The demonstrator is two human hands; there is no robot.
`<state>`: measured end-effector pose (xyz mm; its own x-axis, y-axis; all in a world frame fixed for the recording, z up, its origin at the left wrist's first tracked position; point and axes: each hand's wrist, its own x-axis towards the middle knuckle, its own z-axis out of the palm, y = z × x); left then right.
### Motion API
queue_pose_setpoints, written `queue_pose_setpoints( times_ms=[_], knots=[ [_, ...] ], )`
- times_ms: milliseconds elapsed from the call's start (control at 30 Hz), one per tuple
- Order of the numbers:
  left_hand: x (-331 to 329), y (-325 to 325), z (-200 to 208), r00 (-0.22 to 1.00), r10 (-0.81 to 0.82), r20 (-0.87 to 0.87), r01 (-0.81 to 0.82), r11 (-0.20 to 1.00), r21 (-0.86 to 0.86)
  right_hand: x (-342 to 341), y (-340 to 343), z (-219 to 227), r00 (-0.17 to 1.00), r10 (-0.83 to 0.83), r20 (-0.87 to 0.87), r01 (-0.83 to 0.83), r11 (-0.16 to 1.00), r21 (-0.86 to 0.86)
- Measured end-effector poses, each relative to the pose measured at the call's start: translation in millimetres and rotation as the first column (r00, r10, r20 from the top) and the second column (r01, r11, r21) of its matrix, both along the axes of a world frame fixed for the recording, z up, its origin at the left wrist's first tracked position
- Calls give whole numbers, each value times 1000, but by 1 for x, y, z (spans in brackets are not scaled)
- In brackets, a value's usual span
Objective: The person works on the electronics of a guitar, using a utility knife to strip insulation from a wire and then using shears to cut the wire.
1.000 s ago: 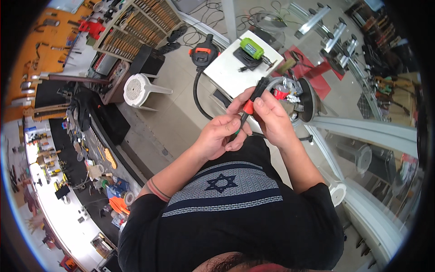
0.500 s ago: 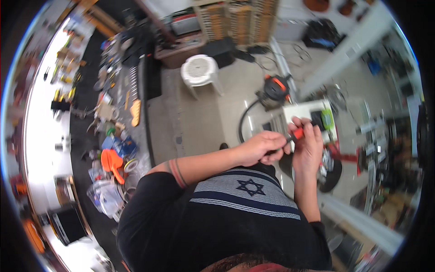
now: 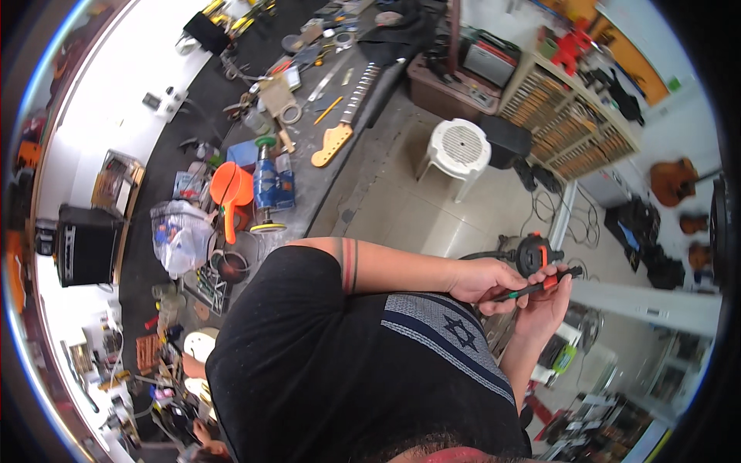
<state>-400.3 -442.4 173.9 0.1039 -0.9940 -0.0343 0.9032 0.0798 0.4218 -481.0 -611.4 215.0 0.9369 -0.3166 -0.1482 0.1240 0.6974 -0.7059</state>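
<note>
In front of my chest, at the right, both hands hold a slim black rod-like tool [image 3: 522,293] with a red collar and a small green mark near its left end. My left hand [image 3: 485,281] is closed around the left part, its thumb along the shaft. The fingers of my right hand [image 3: 549,307] pinch the red collar, and a dark tip sticks out past them. The tool's exact kind I cannot make out. Just beyond my hands stands a black and orange shop vacuum [image 3: 532,251] with a dark hose.
A dark workbench on the left carries a guitar neck [image 3: 336,145], a blue power tool [image 3: 267,185], an orange scoop [image 3: 231,185] and a plastic bag [image 3: 182,235]. A white stool [image 3: 460,147] stands ahead, near a many-slotted cabinet [image 3: 567,116]. Cables [image 3: 575,216] lie on the floor.
My view has turned left, so the bench and stool appear farther right. Both hands still hold the tool, whose shaft now shows more fully.
</note>
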Motion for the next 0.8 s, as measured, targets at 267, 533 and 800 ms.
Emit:
queue_pose_setpoints(
  times_ms=[267,533,800],
  knots=[
    [117,18,-71,919,145,367,-304,854,423,151,-13,-42,988,90,-123,-111,978,-179],
    [237,83,-118,683,477,553,-725,357,589,335,-1,-70,858,382,-343,-475,844,-250],
    [279,156,-122,546,467,696,-812,88,578,455,61,-60,669,641,-376,-739,626,-249]
  ],
)
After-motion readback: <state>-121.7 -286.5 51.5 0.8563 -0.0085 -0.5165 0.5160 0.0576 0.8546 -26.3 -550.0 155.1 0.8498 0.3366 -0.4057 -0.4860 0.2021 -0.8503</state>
